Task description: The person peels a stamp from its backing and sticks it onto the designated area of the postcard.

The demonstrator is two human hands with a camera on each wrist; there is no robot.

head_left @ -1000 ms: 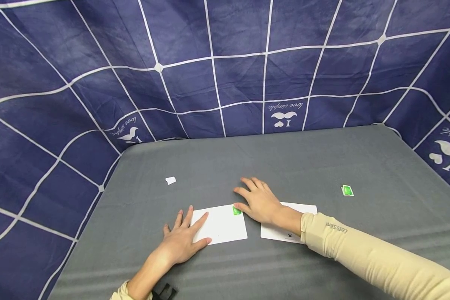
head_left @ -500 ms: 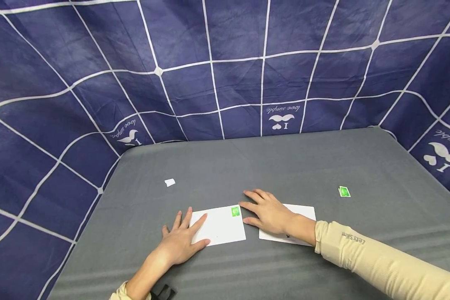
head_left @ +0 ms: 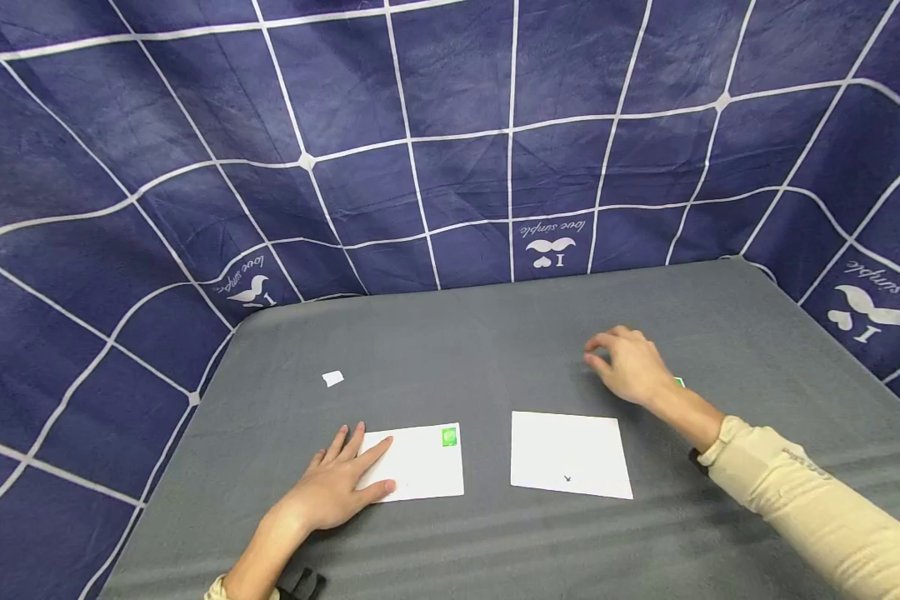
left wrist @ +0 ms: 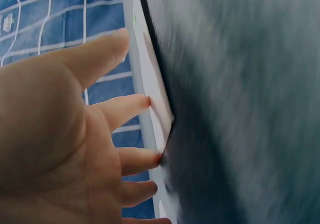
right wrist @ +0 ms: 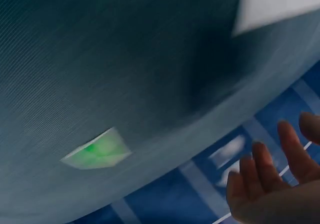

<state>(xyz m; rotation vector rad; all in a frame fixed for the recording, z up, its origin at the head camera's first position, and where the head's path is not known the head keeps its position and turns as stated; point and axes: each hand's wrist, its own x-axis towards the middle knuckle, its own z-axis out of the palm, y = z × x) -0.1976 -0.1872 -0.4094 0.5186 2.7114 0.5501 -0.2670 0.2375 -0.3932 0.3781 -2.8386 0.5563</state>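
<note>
My left hand (head_left: 330, 490) lies with fingers spread over the left end of a white envelope (head_left: 420, 475). A green stamp (head_left: 449, 437) sits in that envelope's upper right corner. In the left wrist view, the fingertips (left wrist: 150, 101) are right at the envelope's (left wrist: 155, 83) edge. My right hand (head_left: 630, 365) is off to the right, behind a second white envelope (head_left: 566, 450), its fingers loosely curled and holding nothing. A loose green stamp (right wrist: 100, 151) on white backing lies on the table near that hand; in the head view the wrist hides most of it.
On the grey table (head_left: 450, 350), a small torn white paper scrap (head_left: 333, 378) lies at the back left. The second envelope has a small dark mark near its front edge. A blue curtain (head_left: 465, 167) with white lines stands around the back and sides.
My right hand has left the first envelope's stamped corner and moved right and back, uncovering the second envelope. My left hand stays on the first envelope. The head view has shifted slightly.
</note>
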